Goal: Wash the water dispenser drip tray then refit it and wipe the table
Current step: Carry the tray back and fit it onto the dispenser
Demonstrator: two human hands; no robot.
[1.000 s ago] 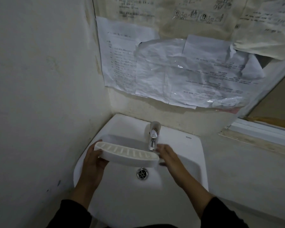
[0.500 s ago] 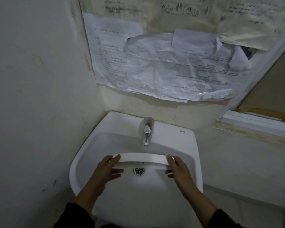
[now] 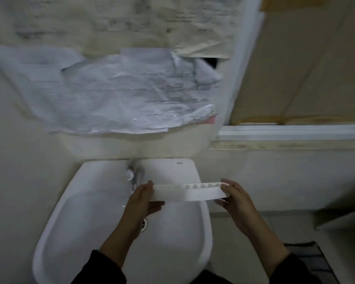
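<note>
The white slotted drip tray (image 3: 188, 192) is held level between both hands, over the right rim of the white sink (image 3: 74, 220). My left hand (image 3: 140, 201) grips its left end and my right hand (image 3: 235, 198) grips its right end. The tray's long side faces me, with its ribs showing along the top edge. The chrome tap (image 3: 131, 174) stands just left of the tray, blurred. The drain (image 3: 144, 224) is partly hidden by my left wrist.
Crumpled papers under plastic (image 3: 119, 93) hang on the wall above the sink. A window ledge (image 3: 291, 138) runs at right, with a brown board above it. A dark grated mat (image 3: 314, 261) lies on the floor at lower right.
The tray, held in both hands, has shifted from the middle of the basin toward its right rim. The view has swung right and is blurred.
</note>
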